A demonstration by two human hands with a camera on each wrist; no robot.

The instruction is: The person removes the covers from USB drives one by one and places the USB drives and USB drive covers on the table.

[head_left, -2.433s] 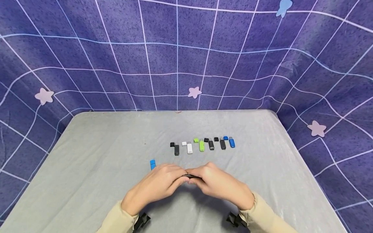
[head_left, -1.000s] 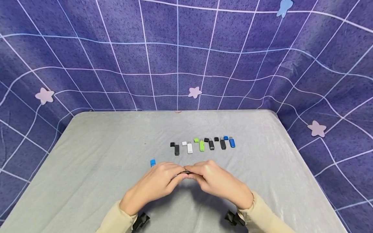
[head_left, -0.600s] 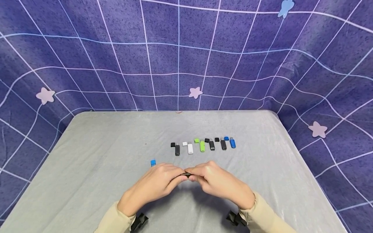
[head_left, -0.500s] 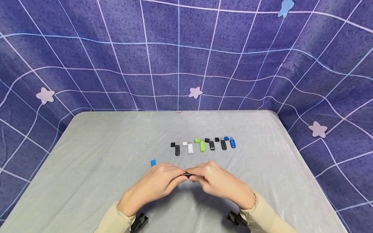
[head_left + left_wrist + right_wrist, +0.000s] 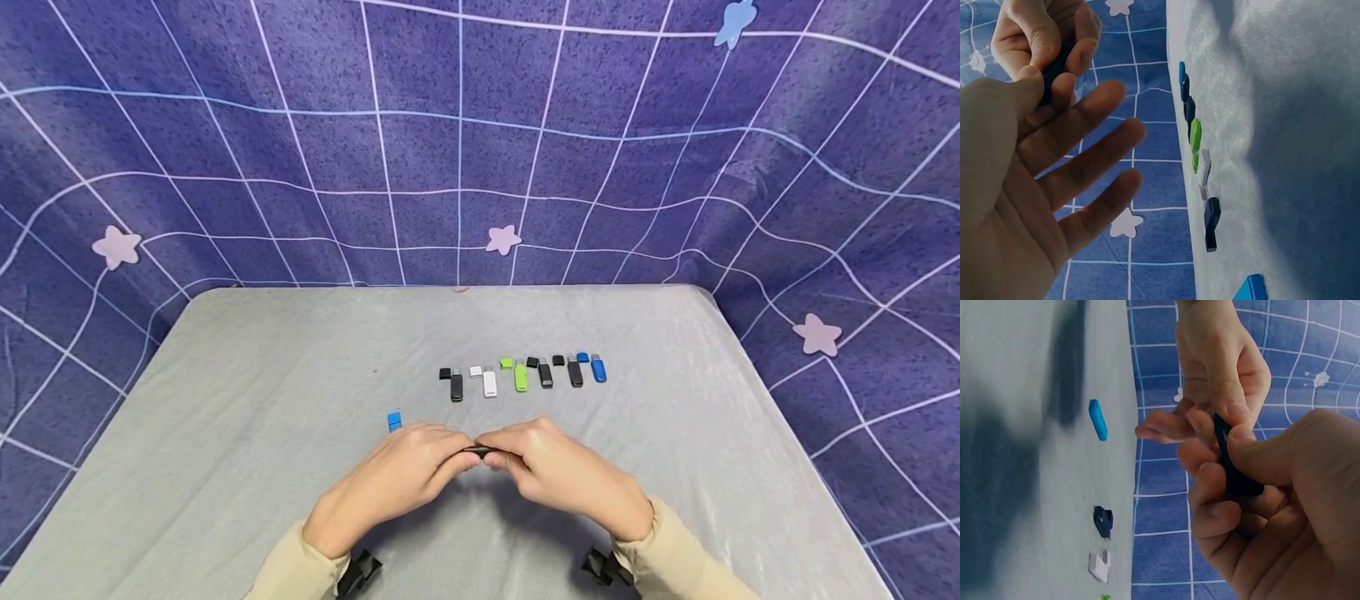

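Observation:
Above the near middle of the table, my left hand (image 5: 401, 467) and right hand (image 5: 566, 475) meet, both pinching a black USB stick (image 5: 480, 451). The left thumb and index finger hold one end; in the left wrist view its other fingers are spread out. My right thumb and curled fingers grip the other end of the dark stick (image 5: 1238, 472) in the right wrist view. Fingers cover much of it, so I cannot tell whether its cap is on. Just beyond the left hand lies a blue USB stick (image 5: 394, 420), its lower part hidden in the head view.
Farther back, a row of USB sticks lies with caps off beside them: black (image 5: 457, 386), white (image 5: 490, 382), green (image 5: 521, 377), two more dark ones and blue (image 5: 598, 368). The grey-covered table (image 5: 285, 358) ends at a purple gridded curtain (image 5: 420, 150).
Both hands stay in nearly the same place, still pinching the black USB stick. It looked bent or tilted between the fingers one second ago and now lies level. The row of sticks is unchanged.

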